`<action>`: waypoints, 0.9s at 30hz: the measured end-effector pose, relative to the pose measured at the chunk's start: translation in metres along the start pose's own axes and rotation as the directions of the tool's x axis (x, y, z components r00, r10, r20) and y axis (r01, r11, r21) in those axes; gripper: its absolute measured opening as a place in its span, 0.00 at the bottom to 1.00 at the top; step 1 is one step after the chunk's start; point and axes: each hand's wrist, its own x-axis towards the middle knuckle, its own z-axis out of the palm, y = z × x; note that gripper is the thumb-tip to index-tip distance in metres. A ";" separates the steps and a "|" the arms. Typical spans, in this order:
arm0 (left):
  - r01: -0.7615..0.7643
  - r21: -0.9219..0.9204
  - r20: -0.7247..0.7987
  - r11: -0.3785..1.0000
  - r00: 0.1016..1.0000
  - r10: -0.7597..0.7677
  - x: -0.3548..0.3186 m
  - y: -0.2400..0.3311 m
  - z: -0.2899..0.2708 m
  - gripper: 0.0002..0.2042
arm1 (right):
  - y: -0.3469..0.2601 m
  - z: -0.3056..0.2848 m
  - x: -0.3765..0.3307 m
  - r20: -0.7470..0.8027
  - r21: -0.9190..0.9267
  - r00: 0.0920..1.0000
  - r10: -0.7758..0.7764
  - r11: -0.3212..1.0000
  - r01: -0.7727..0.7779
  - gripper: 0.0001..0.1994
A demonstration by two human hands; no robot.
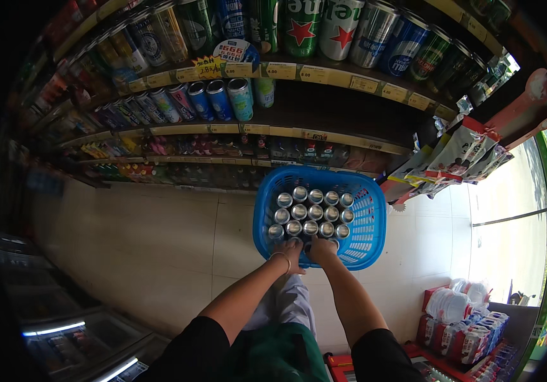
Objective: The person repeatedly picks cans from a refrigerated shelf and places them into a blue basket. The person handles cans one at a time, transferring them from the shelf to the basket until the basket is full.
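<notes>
A blue plastic basket (370,237) stands on the floor in front of me, with several upright cans in rows, their silver lids (315,212) facing up. Both my hands reach over its near rim into the nearest row. My left hand (287,252), a thin band at its wrist, has its fingers curled round a can. Close beside it, my right hand (320,249) is closed and points down at another can in that row. The fingertips of both hands are hidden among the cans.
Beyond the basket rises a shelf unit (330,75) with cans on the upper levels and bottles lower down. Snack bags (461,149) hang at its right end. Packs of bottled drinks (461,325) are stacked at the lower right. Glass-topped cases (82,337) stand at the lower left.
</notes>
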 end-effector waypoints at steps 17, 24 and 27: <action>0.007 -0.383 -0.670 0.924 0.686 -0.283 0.005 -0.083 -0.098 0.40 | -0.148 -0.357 0.097 -0.625 0.144 0.738 -0.255 0.892 0.429 0.39; -0.022 -0.508 -0.631 0.861 0.689 -0.355 0.010 -0.097 -0.138 0.38 | -0.197 -0.400 0.149 -0.530 0.089 0.757 -0.382 0.863 0.497 0.36; -0.048 -0.522 -0.643 0.851 0.678 -0.356 0.007 -0.097 -0.139 0.38 | -0.196 -0.402 0.143 -0.505 0.085 0.783 -0.362 0.882 0.463 0.36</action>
